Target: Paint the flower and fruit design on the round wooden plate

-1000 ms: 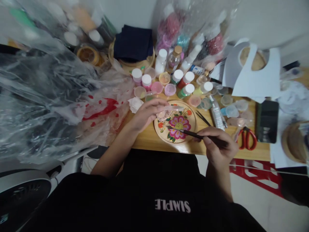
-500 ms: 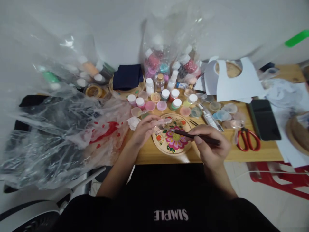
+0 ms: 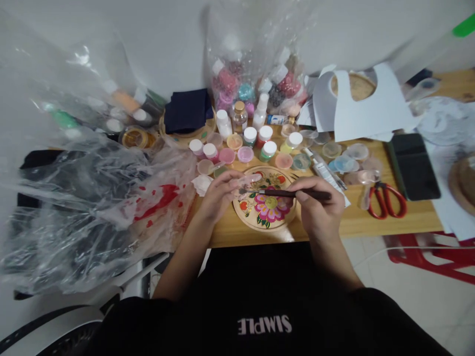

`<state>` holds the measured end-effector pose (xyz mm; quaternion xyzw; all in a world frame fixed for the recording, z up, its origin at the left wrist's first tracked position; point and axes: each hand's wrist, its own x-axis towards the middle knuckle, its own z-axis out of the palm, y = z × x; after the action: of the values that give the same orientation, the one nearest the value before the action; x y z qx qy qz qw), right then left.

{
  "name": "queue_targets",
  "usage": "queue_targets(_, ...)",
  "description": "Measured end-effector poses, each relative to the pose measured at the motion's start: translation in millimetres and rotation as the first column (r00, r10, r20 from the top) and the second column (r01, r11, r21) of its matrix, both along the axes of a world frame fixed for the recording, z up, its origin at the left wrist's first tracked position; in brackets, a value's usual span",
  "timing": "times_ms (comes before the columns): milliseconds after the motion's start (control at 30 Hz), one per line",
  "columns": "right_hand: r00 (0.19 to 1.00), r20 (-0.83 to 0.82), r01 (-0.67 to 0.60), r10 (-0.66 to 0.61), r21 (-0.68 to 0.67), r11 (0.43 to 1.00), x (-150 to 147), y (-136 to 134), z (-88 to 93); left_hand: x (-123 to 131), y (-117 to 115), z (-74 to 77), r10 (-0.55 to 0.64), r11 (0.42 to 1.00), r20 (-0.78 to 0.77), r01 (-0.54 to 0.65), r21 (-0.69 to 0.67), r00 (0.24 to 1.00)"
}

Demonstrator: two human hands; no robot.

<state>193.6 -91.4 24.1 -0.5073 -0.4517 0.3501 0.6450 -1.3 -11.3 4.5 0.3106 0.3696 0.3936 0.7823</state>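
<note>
In the head view, the left hand (image 3: 219, 195) pinches a clear container (image 3: 252, 179), its contents unclear; the right hand (image 3: 319, 205) grips a dark tool (image 3: 276, 193), long axis nearly level above the partly covered painted disc (image 3: 272, 211), blurred tip pointing left at the container.

Dim light, slight blur, stretched edges, glints on plastic (image 3: 74, 217), 1 bright patch on tabletop (image 3: 285, 236).

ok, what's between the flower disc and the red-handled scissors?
In the head view, left to right: the right hand with a dark-handled tool, the lower end of a white tube, then a translucent strip.
</note>
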Motion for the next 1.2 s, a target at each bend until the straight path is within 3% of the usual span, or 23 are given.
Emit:
queue_targets(200,0.998,-0.055,-0.001,-0.002,-0.069,0.998,4.5,-1.0,-4.4,0.3,0.2,-0.3,-0.013,1.000,-0.024,0.014,0.013,1.000)
queue_targets(533,0.996,-0.083,0.034,-0.037,-0.033,0.999,8.5,-6.1,1.4,0.3,0.3,-2.0,-0.055,0.998,0.029,0.054,0.026,0.998)
queue_targets(733,0.990,-0.125,0.048,-0.057,-0.073,0.996,19.1,-21.3,-0.9,1.5,0.4,-2.7,-0.010,1.000,0.004,0.010,-0.018,1.000)
queue_targets(933,0.997,-0.032,0.066,-0.073,-0.196,0.978,23.3,-35.5,-11.0,1.2,0.5,-2.5,-0.018,1.000,-0.008,0.018,0.006,1.000)
queue_targets(1200,0.997,0.055,-0.039,0.052,-0.214,0.976,21.0,-38.1,-10.9,1.2,0.5,-3.6,-0.027,0.999,0.019,0.027,0.033,0.999)
